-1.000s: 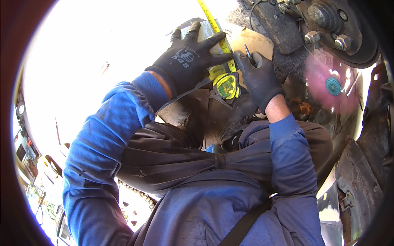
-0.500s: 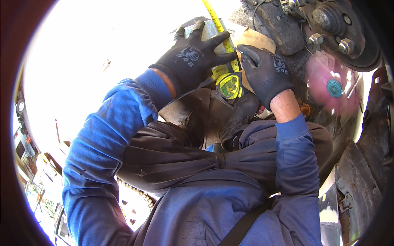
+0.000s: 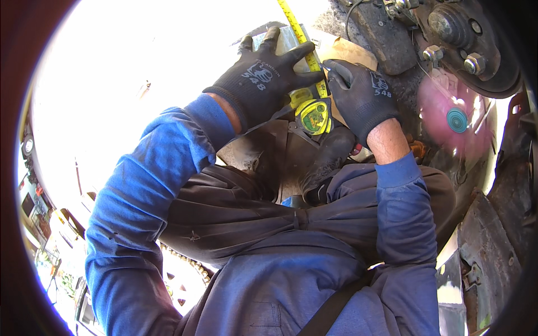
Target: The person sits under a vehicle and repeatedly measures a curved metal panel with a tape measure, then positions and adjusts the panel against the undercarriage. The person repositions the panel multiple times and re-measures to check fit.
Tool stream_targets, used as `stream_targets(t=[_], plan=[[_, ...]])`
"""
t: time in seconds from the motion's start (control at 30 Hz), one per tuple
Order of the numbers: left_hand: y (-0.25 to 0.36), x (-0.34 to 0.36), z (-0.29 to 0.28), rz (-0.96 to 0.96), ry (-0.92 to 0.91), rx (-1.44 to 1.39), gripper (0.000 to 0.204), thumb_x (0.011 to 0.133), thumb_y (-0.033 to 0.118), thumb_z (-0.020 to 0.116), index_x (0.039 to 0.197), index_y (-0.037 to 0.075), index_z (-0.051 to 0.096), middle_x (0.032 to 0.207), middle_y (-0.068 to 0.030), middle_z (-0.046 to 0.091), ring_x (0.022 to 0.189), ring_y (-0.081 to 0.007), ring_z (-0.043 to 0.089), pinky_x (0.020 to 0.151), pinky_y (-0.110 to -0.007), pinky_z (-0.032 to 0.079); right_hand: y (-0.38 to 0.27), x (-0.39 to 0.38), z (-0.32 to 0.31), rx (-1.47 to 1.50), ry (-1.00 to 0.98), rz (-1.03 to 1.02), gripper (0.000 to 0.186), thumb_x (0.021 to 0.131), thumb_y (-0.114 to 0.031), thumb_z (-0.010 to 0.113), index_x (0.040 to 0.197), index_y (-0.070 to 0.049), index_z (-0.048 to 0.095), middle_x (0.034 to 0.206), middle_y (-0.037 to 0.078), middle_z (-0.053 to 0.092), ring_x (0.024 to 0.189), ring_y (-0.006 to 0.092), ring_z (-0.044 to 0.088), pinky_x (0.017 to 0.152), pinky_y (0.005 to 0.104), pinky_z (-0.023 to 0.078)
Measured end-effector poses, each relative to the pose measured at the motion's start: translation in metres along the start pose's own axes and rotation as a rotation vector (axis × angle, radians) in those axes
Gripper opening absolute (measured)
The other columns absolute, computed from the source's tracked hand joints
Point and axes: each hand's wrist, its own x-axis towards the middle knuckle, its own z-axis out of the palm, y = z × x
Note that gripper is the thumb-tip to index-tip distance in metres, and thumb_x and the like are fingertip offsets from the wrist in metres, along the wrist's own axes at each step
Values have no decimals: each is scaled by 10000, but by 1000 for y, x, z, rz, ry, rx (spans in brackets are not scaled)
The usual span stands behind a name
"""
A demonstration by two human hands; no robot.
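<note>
A yellow tape measure [image 3: 314, 117] lies in front of me, its blade [image 3: 297, 26] pulled out away from me over a grey, metallic-looking flat piece [image 3: 283, 41]. My left hand [image 3: 262, 75], in a dark work glove, rests on that piece with fingers spread. Its index finger and thumb reach across to the blade. Just right of the blade, my right hand [image 3: 361, 92], gloved the same way, has its fingers closed in a pinch near the edge of the piece. Whatever sits between those fingertips is too small to make out.
Brown cardboard [image 3: 353, 51] lies beyond my right hand. At the upper right stands a dark hub-like metal part [image 3: 448, 28] with large nuts. A pink container [image 3: 448, 106] with a teal cap is below it. Rusty metal panels [image 3: 487, 252] line the right side.
The right hand has shifted very slightly, its fingers still pinched beside the blade. The left hand and the tape measure look the same.
</note>
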Motion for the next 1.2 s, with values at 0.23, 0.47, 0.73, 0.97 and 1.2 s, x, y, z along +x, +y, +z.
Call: stream_targets(t=[0.23, 0.47, 0.73, 0.97, 1.2], plan=[[-1, 1, -1, 22, 18, 2, 676, 964, 396, 838, 1605, 404, 624, 1813, -104, 395, 1562, -565, 461, 1222, -825, 362, -1, 3, -3, -124, 15, -36, 350, 1093, -337, 603, 1354, -181, 777, 1204, 161, 817, 1115, 381, 787, 957, 528, 622], [-2, -1, 0, 9, 5, -50, 682, 960, 374, 840, 1605, 420, 620, 1793, -124, 425, 1498, -528, 560, 1208, -798, 423, -47, 31, -46, -595, -178, -2, 356, 1021, -190, 670, 1342, -123, 809, 1396, 138, 785, 1286, 336, 764, 1079, 495, 621], [-7, 1, 14, 4, 21, -116, 768, 886, 281, 862, 1587, 484, 621, 1812, -59, 407, 1615, -587, 380, 1194, -867, 378, -39, 108, -54, -777, 186, -240, 459, 1131, -414, 484, 1388, -161, 768, 1422, 181, 760, 1285, 377, 749, 1092, 539, 594], [-12, -4, 9, 53, 93, -114, 769, 866, 423, 898, 1585, 461, 628, 1780, -100, 433, 1596, -578, 405, 1213, -819, 401, -29, 49, -46, -417, 89, -112, 329, 1044, -233, 622, 1319, -158, 785, 1319, 194, 792, 1208, 379, 772, 1065, 492, 607], [-10, -14, 8, 47, 142, -78, 722, 894, 493, 877, 1575, 431, 645, 1729, -151, 494, 1595, -566, 415, 1230, -793, 396, 22, 7, -4, 22, 37, 16, 363, 1081, -362, 631, 1359, -198, 798, 1233, 187, 799, 1147, 417, 764, 1002, 516, 607]])
